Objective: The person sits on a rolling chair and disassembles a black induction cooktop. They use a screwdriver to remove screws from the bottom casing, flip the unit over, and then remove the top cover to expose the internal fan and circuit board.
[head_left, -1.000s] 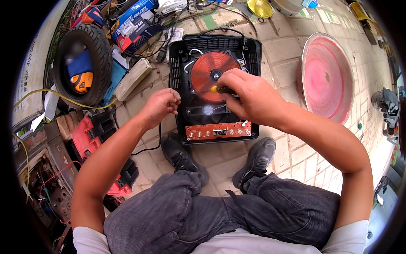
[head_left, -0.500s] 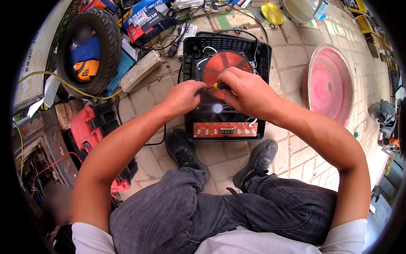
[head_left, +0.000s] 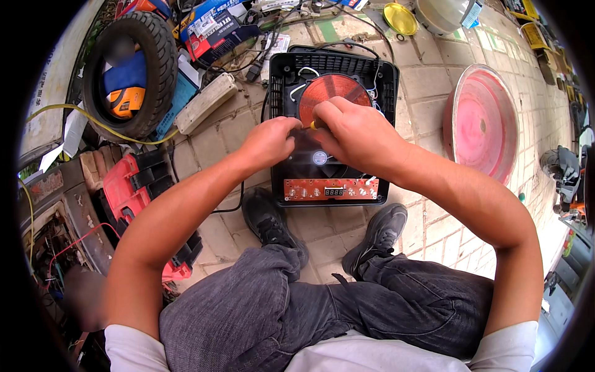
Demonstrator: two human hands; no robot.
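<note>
An opened induction cooker (head_left: 387,80) lies on the paving in front of my shoes, its black casing bare of a top plate. Inside it are a round copper coil (head_left: 322,93) and, along the near edge, a red control board (head_left: 304,190) with a small display. My right hand (head_left: 359,133) is closed around a screwdriver (head_left: 313,125), whose yellow part shows by the fingers. From the left, my left hand (head_left: 269,142) pinches close to the screwdriver's tip, above the coil's lower left edge. What lies between its fingertips is too small to make out.
A tyre (head_left: 162,80) and a pale power strip (head_left: 207,104) lie to the left, with a red and black plastic case (head_left: 127,186) nearer me. On the right stands a pink basin (head_left: 480,124). Boxes and loose cables (head_left: 257,68) clutter the far side, beside a yellow lid (head_left: 400,20).
My right hand has turned slightly on the screwdriver and shifted a little to the left, covering more of its handle. The left hand stays in place.
</note>
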